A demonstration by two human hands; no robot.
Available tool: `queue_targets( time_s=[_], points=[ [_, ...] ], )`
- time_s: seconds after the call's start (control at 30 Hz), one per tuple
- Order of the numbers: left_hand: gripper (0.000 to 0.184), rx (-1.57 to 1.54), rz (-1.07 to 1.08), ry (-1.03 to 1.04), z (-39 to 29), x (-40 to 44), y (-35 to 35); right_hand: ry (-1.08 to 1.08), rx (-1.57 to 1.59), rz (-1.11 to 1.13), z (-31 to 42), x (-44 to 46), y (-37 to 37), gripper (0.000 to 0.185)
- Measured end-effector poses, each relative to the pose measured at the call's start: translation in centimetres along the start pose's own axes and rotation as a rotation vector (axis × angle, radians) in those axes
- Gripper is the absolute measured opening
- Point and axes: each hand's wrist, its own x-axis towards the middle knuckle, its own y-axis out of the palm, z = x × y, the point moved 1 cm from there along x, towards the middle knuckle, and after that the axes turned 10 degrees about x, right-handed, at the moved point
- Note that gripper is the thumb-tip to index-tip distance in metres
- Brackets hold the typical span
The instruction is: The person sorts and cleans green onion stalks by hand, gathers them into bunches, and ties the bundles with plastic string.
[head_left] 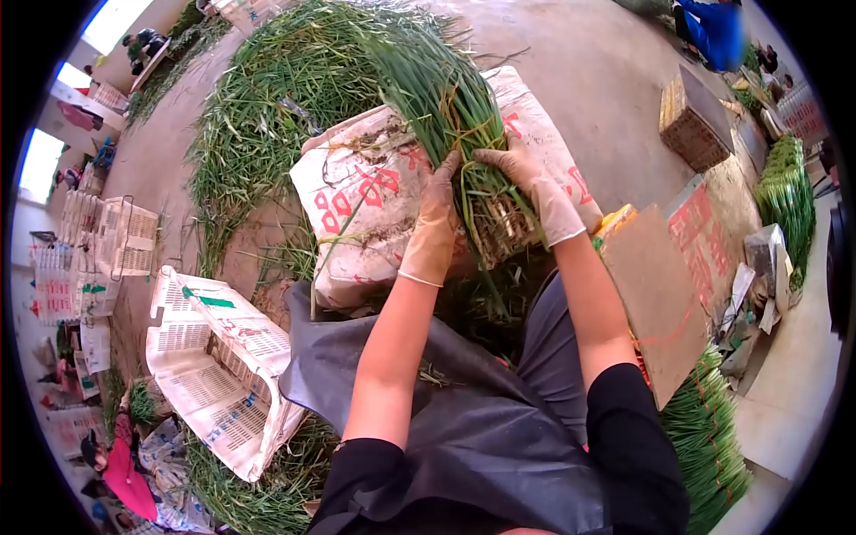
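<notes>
A bunch of long green chives [446,98] lies across a white sack [352,201] with red printing, its leaves pointing away from me and its pale root ends [499,223] towards me. My left hand [435,205], in a thin rubber glove, is closed on the left side of the bunch. My right hand [524,169], gloved as well, grips it from the right, thumb and fingers near the middle. A thin yellowish tie seems to cross the stalks close to the fingertips. Fingers behind the bunch are hidden.
A large heap of loose chives [267,98] lies beyond the sack. On the left is a white plastic crate [218,357]. Cardboard [655,299] and stacked green bundles [704,437] stand on the right, with a box [695,120] farther back. Other people [125,468] work around the room.
</notes>
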Motion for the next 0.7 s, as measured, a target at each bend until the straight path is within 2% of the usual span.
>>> queue_targets(
  time_s=[0.07,0.1,0.13,0.17,0.2,0.23,0.27,0.3,0.33,0.4,0.47,0.5,0.6,0.63,0.67,0.7],
  points=[
    [0.038,0.022,0.086,-0.182,2.8,2.3,-2.6,0.086,-0.523,-0.059,0.0,0.5,-1.9,0.079],
    [0.038,0.292,-0.001,-0.139,3.8,2.8,-4.1,0.095,-0.526,-0.055,-1.5,1.5,-3.0,0.079],
    [0.038,0.288,-0.008,-0.145,3.4,2.6,-4.5,0.102,-0.79,-0.065,-4.0,2.9,-4.4,0.079],
    [0.039,0.481,-0.011,-0.089,2.7,2.1,-5.0,0.11,-1.055,-0.07,-5.6,3.1,-5.2,0.08],
    [0.04,0.678,-0.014,-0.023,1.7,2.2,-5.8,0.111,-1.058,-0.062,-5.7,2.6,-5.2,0.08],
    [0.045,0.71,0.056,-0.028,2.4,3.8,-8.5,0.069,-1.154,-0.16,-5.4,2.2,-5.0,0.079],
    [0.048,0.991,0.014,-0.211,-2.3,1.1,-6.9,0.025,-1.247,-0.258,-5.0,1.7,-4.5,0.079],
    [0.042,0.971,-0.002,-0.215,-4.1,0.3,-7.6,-0.127,-1.272,-0.38,-3.7,-0.7,-3.1,0.08],
    [0.036,0.948,-0.02,-0.219,-5.8,-0.6,-8.6,-0.131,-1.273,-0.369,-1.4,-4.2,-1.1,0.08],
    [0.037,0.956,0.004,-0.167,-10.6,-3.8,-9.8,0.037,-0.871,-0.356,2.2,-10.9,2.4,0.078],
    [0.038,0.907,0.013,-0.128,-14.8,-7.3,-11.5,0.389,-0.781,-0.098,-1.7,-13.9,2.5,0.082],
    [0.043,0.846,-0.033,-0.118,-16.6,-10.0,-12.0,0.377,-0.839,-0.114,-4.0,-15.4,3.3,0.086],
    [0.035,0.727,-0.112,-0.097,-19.4,-16.8,-15.2,0.302,-0.975,-0.296,-14.6,-15.6,3.9,0.094],
    [0.031,0.701,-0.154,-0.096,-19.6,-18.4,-16.9,-0.039,-0.803,-0.431,-18.0,-15.0,4.3,0.087],
    [0.026,0.673,-0.198,-0.096,-19.5,-20.0,-18.4,-0.046,-0.806,-0.421,-19.3,-14.1,4.5,0.087],
    [0.026,0.667,-0.208,-0.092,-19.3,-21.5,-19.6,0.134,-0.57,-0.374,-20.1,-12.6,4.7,0.069]
  ],
)
